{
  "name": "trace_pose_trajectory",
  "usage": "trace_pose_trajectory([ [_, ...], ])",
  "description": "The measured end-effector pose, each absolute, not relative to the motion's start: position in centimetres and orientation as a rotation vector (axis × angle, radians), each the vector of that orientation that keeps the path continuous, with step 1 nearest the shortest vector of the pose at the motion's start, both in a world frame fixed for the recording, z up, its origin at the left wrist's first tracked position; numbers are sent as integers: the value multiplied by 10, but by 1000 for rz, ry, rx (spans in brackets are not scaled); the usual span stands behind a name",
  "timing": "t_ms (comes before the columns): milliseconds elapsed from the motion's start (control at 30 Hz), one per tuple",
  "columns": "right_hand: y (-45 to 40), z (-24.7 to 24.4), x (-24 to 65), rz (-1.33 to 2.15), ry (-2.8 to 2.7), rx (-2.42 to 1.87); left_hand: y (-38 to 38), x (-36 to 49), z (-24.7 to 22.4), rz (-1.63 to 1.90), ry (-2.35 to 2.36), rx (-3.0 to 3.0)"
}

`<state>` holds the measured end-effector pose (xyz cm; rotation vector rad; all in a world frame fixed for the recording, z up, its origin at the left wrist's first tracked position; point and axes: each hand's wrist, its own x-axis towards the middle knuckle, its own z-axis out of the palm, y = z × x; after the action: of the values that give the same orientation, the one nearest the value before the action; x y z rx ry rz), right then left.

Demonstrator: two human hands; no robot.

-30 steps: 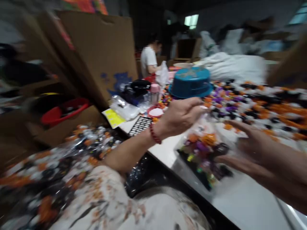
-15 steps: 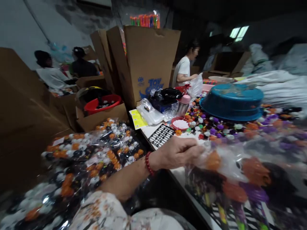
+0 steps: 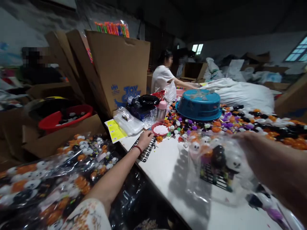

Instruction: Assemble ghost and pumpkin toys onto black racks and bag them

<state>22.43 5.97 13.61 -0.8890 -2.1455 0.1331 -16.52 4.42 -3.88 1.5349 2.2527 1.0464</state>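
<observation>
My left hand [image 3: 145, 139], with a red bead bracelet at the wrist, reaches over a black plastic grid rack [image 3: 146, 154]. Its fingers are drawn together beside a small red bowl [image 3: 153, 127] of white paper slips [image 3: 161, 129]; anything between the fingertips is hidden. At the right, my blurred right hand [image 3: 248, 142] grips the upper part of a clear plastic bag [image 3: 196, 188]. Inside the bag stand several ghost, pumpkin and black-headed toys [image 3: 218, 156] in a black rack, held above the white table [image 3: 165, 179].
Bagged toys [image 3: 81, 179] lie at the left, beside cardboard boxes [image 3: 117, 67] and a red basin [image 3: 67, 118]. An upturned blue tub [image 3: 199, 105] stands among loose toys [image 3: 216, 126]. Flat clear bags [image 3: 129, 123] lie near a pink-lidded bottle [image 3: 161, 111]. A co-worker [image 3: 163, 76] is behind.
My left hand has left the bag and moved to the black rack by the red bowl. The bag of toys is now in my right hand. The view has turned right.
</observation>
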Motion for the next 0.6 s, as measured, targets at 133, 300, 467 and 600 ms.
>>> trace_pose_trajectory([
  [133, 35, 96, 225, -29, -2258, -793, 102, -173, -42, 839, 2251, 1664],
  [300, 6, 79, 228, 47, -2229, -754, 150, -191, -45, 522, 2265, 1729],
  [467, -8, 80, 235, 102, -2231, -701, 172, -205, -56, 305, 2265, 1743],
  [600, -11, 76, 237, 135, -2273, -742, 176, -210, -63, 241, 2282, 1755],
])
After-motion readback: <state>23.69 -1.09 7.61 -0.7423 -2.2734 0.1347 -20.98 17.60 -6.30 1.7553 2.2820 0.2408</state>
